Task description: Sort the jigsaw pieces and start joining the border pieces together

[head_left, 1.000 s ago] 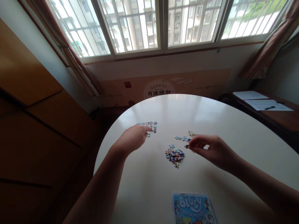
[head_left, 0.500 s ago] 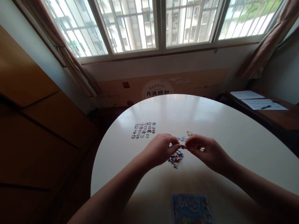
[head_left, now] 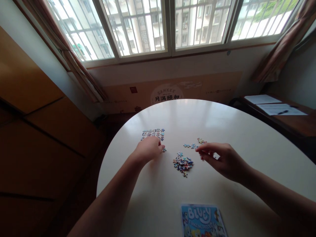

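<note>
My left hand (head_left: 149, 148) is closed on a small puzzle piece (head_left: 164, 150) near the lower right of the rows of pieces (head_left: 153, 132), and it hides part of those rows. Right of the middle, my right hand (head_left: 222, 159) hovers with thumb and fingers apart, nothing visible between them. Between the hands lies a heap of mixed puzzle pieces (head_left: 183, 164). Some light blue pieces (head_left: 191, 145) lie in a short line above the heap, and yellowish pieces (head_left: 200, 140) rest just behind my right fingertips.
A blue Bluey picture sheet (head_left: 202, 221) lies at the near edge of the round white table (head_left: 172, 115). Papers (head_left: 282, 109) with a pen are on a dark side table at the right. A printed cardboard panel (head_left: 192, 87) stands behind, below the window.
My left hand has moved left from the heap to the rows, taking a piece there. The hands, which met over the heap, are now apart, and my right fingers have parted.
</note>
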`<state>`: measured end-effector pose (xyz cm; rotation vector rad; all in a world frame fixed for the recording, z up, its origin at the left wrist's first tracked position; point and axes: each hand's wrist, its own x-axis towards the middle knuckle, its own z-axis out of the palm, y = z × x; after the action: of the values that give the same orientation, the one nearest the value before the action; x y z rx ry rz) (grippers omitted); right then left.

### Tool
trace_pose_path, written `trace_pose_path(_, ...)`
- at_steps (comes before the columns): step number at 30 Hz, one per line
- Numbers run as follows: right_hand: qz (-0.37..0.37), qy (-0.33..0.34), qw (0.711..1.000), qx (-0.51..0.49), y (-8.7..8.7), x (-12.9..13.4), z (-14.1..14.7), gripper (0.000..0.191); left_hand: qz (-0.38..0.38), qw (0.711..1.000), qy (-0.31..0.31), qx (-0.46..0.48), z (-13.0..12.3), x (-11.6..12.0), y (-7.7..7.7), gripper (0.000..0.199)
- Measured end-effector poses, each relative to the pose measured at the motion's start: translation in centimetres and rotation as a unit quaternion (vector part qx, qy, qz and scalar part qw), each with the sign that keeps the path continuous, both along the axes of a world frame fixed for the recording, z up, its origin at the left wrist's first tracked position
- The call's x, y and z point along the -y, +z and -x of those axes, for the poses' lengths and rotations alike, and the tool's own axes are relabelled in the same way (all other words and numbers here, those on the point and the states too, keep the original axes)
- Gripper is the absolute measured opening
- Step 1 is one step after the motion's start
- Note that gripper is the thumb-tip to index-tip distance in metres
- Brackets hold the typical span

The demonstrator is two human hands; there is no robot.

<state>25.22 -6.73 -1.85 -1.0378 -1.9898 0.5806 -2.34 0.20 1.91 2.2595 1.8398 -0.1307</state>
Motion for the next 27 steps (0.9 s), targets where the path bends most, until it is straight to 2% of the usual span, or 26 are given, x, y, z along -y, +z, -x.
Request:
trace_pose_path(4, -0.011, -0.001, 1.0, 0.002, 0.2, 0.1, -0.1, 0.018, -0.048, 0.999, 0.013, -0.009, 0.6, 0.3, 1.0, 0.024)
trace_pose_path(6, -0.012, 0.0, 1.0, 0.0, 0.2, 0.1, -0.1, 0.018, -0.075, 0.997, 0.001, 0.008, 1.0, 0.5, 1.5, 0.019)
trace_pose_path(11, -0.02, 0.001, 1.0, 0.001, 0.2, 0.0, -0.1, 0.018, -0.046, 0.987, -0.135, 0.067, 0.9, 0.5, 1.2, 0.017)
trace_pose_path(13, -0.026, 0.003, 1.0, 0.004, 0.2, 0.0, -0.1, 0.018, -0.031, 0.984, -0.159, 0.067, 0.7, 0.3, 0.7, 0.02)
trace_pose_path(22, -0.024, 0.01, 0.999, 0.022, 0.2, 0.0, -0.2, 0.017, -0.086, 0.98, -0.164, 0.069, 1.2, -1.6, -1.3, 0.018)
trace_pose_path(27, -0.024, 0.01, 0.999, 0.023, 0.2, 0.1, -0.3, 0.017, -0.11, 0.979, -0.139, 0.101, 2.3, -2.1, -1.2, 0.019)
